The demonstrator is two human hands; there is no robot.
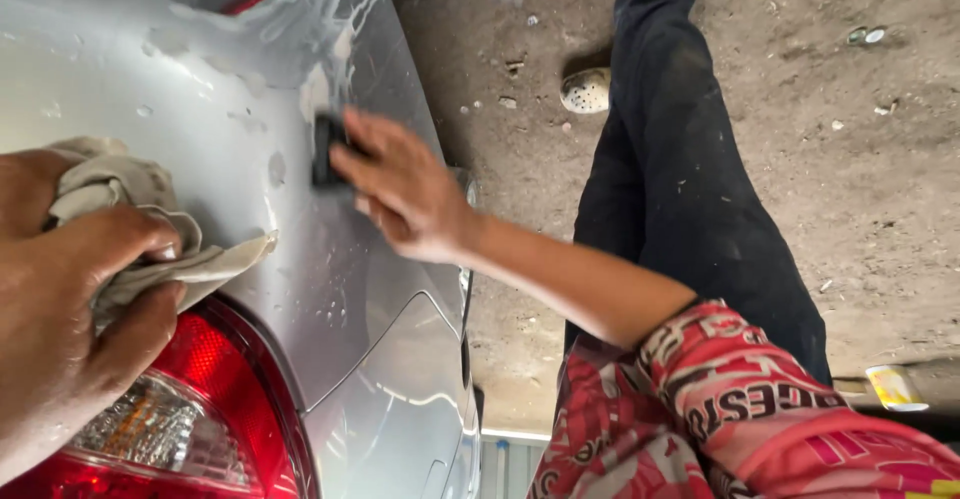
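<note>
At frame centre, the right hand (pixel 400 184) presses a small black sanding block (pixel 325 149), mostly hidden under its closed fingers, onto the wet silver car panel (pixel 330 289). The left hand (pixel 70 299) clenches a crumpled beige rag (pixel 120 209) above the red tail lamp (pixel 210 389). Dusty concrete floor (pixel 860 189) fills the right.

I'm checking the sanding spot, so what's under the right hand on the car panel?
Under the right hand a dark block presses flat on the wet silver car panel. Only its left edge shows; the fingers cover the rest and the paint beneath.
</note>
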